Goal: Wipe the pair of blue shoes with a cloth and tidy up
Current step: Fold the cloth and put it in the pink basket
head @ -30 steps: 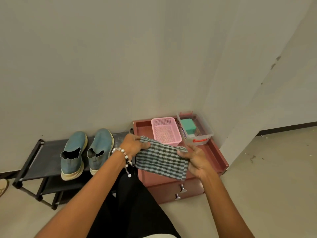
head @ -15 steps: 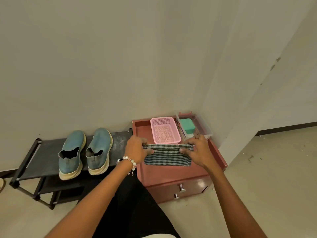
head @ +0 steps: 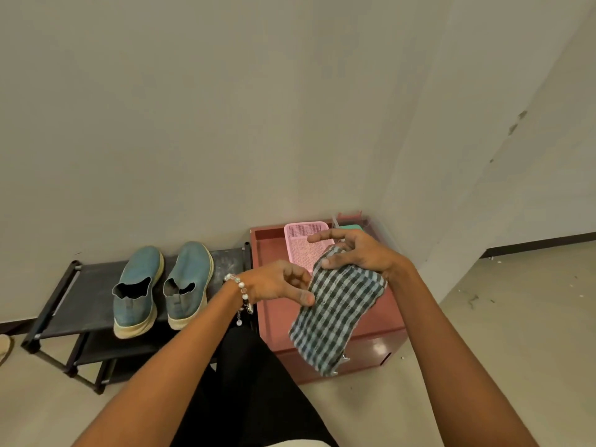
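A: Head view first: where are the edges, and how much room is there?

B: A red cabinet (head: 267, 304) fills the corner where two pale walls meet, its raised rim open toward the person. A black rack (head: 80, 301) butts against its left edge. Bare floor spreads wide to the right; a black-clad leg lies below, between the arms.

A: And the cloth?

B: The checked cloth (head: 335, 314) hangs folded in the air over the cabinet's front edge, soft woven fabric in dark and pale squares. The right hand (head: 358, 253) grips its top end, thumb curled over the fold, forefinger stretched out loose toward the left. The left hand (head: 277, 282) is at the cloth's left edge with fingers loosely bent; whether the fingertips pinch it or merely touch, I cannot tell.

A: The shoes?

B: Two blue shoes (head: 161, 285), slip-ons with a suede-like look and thick cream soles, stand side by side on the rack's top shelf toward its right end, toes to the wall.

A: Anything else to count?

B: One pink mesh basket (head: 303, 230) at the cabinet's back rim, one clear box (head: 351, 222) beside it in the back right corner, one beaded bracelet (head: 240, 285) on the left wrist.
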Demonstrator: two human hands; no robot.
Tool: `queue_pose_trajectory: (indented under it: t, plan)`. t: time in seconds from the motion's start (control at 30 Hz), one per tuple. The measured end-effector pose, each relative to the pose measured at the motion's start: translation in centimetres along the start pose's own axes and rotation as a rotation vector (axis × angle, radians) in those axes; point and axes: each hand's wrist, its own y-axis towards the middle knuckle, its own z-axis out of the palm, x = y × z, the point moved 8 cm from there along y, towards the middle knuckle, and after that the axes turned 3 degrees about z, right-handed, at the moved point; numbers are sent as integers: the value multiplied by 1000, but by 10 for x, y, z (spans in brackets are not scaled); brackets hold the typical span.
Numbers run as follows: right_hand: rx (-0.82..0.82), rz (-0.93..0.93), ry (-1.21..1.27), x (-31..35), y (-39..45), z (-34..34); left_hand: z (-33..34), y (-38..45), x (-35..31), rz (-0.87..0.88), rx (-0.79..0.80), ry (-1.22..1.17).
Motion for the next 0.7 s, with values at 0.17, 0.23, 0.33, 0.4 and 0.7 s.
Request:
queue_pose_trajectory:
  t: [0.17, 0.23, 0.33, 0.4, 0.7]
  plan:
    - [-119, 9, 444, -26, -8, -18, 13, 4, 14, -56, -33, -216]
    - [-254, 25, 703, -49, -18, -23, 14, 4, 16, -42, -121, -291]
    - [-438, 32, 1146, -104, -28, -13, 9, 3, 24, -17, -288, -527]
    - [-442, 176, 1169, -146, -29, 12, 9, 2, 30, -23, -381, -669]
    - [-383, 183, 928, -127, -26, 47, 15, -2, 47, -83, -500, -629]
